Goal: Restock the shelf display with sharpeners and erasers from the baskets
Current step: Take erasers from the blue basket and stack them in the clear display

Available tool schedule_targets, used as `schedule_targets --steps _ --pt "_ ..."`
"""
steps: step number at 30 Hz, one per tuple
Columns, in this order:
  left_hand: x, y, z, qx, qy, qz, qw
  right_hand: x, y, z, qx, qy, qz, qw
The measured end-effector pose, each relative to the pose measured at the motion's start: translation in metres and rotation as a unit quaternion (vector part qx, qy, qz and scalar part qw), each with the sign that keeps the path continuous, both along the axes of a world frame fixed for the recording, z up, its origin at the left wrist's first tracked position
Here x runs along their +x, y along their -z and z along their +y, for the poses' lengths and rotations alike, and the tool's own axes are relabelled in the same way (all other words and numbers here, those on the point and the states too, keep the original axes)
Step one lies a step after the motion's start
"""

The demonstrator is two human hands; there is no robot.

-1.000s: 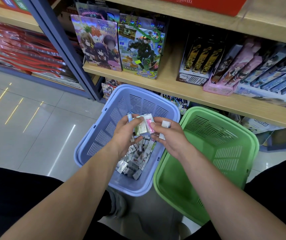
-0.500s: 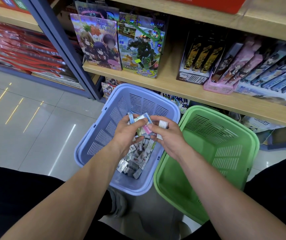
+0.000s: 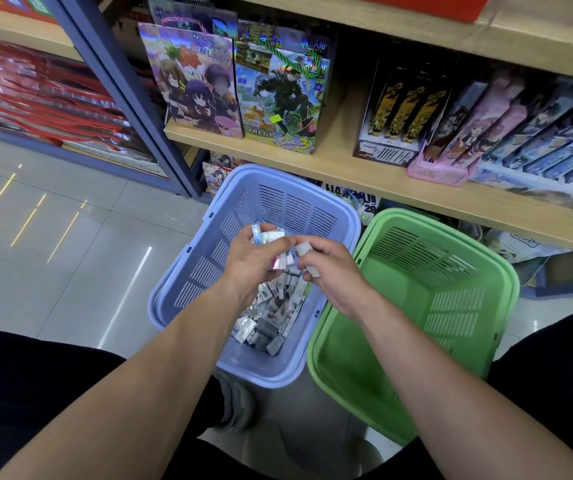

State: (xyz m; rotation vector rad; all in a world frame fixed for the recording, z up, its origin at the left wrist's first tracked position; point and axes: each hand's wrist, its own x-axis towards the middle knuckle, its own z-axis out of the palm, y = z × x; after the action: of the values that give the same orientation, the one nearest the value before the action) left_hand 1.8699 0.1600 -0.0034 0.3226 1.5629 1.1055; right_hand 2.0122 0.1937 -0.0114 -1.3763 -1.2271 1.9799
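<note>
- Left hand: fingers curled round a small stack of packets, held over the blue basket, so any drop likely falls back in.
- Right hand: thumb and fingertips pinch a white eraser just beside the stack, probably to add it.
- Remaining stock lies loose on the blue basket's bottom; the green basket stands just beside.
- Shelf is behind the baskets, nothing placed yet.

My single head-worn wide-angle view faces forward and steeply down, close above the blue basket and green basket; the wooden shelf crosses the upper frame.
</note>
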Motion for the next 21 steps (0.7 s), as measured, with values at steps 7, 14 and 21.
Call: schedule_targets --steps 7,14,21 --pt "0.009 -0.019 0.005 0.01 0.051 0.042 0.998 0.015 -0.016 0.011 -0.039 0.064 0.029 0.997" --pt "0.023 -0.063 0.018 0.059 0.093 0.079 0.991 0.059 -0.074 0.02 -0.033 0.085 0.097 0.991" --pt "0.048 -0.106 0.024 0.102 0.104 0.066 0.987 0.091 -0.117 0.021 0.008 0.114 0.141 0.983"
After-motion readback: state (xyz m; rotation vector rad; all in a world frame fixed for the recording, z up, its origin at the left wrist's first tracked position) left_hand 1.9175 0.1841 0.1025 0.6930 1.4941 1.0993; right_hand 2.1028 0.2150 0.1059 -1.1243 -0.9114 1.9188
